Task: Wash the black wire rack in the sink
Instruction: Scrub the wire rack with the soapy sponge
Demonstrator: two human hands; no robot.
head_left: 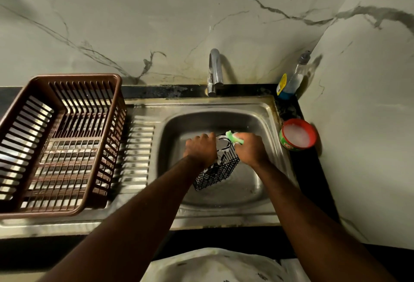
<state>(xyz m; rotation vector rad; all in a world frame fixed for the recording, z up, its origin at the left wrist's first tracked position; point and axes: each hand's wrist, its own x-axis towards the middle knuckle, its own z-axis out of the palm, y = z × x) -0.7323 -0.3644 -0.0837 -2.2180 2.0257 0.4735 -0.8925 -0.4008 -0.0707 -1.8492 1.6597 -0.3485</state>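
Stainless steel forms the sink (224,118). The black wire rack (218,173) sits inside its basin, tilted, with the far end raised. The long axis of the rack runs from that far end, between the two hands, down toward the person and slightly to the left. The near end lies low in the basin; contact with the basin floor cannot be confirmed.

The left hand (200,147) is closed over the far left edge of the rack, fingers curled round the wire, and steadies it. The right hand (251,149) is curled round a green scrubber (233,139). The scrubber protrudes from the far side of that hand and meets the top loops of the rack, where foam shows.

Both hands are thus at the far end, and the mesh body extends below them, nearer the person. The step in hand appears to be scrubbing. The coming strokes probably need the scrubber to travel down the long axis, toward the person, while the left hand counters the push.

The tap (215,69) stands behind the basin; no stream is visible. A red tub (299,135) of foamy soap stands on the worktop (311,169) just right of the sink, on the right hand's side.
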